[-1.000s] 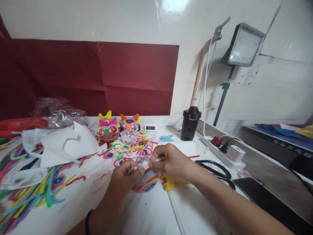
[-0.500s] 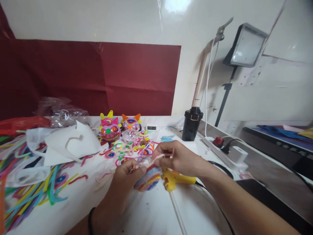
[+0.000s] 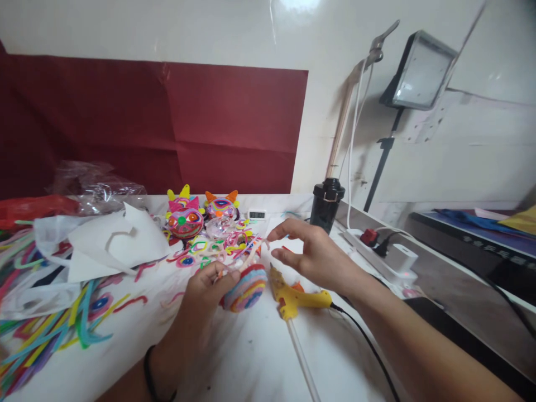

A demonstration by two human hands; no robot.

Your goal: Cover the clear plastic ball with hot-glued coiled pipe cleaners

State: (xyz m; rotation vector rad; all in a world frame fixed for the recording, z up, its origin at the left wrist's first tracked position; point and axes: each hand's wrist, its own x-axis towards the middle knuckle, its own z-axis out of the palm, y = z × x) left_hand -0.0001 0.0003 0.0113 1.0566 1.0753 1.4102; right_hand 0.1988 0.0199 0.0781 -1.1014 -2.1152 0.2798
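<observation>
My left hand grips a round ball wrapped in coloured pipe cleaners, held just above the white table. A pale pipe cleaner strand sticks up from the ball toward my right hand. That hand hovers above and to the right of the ball, fingers spread, holding nothing. A yellow glue gun lies on the table right below my right hand, its white glue stick pointing toward me.
Two finished pipe-cleaner faces with ears stand at the back among loose coloured loops. Long pipe cleaners and white paper cover the left. A black jar, power strip and lamp stand right.
My right hand has let go of the pale strand and lifted away with fingers spread. The glue gun, partly hidden before, is now in full sight. My left hand still holds the ball.
</observation>
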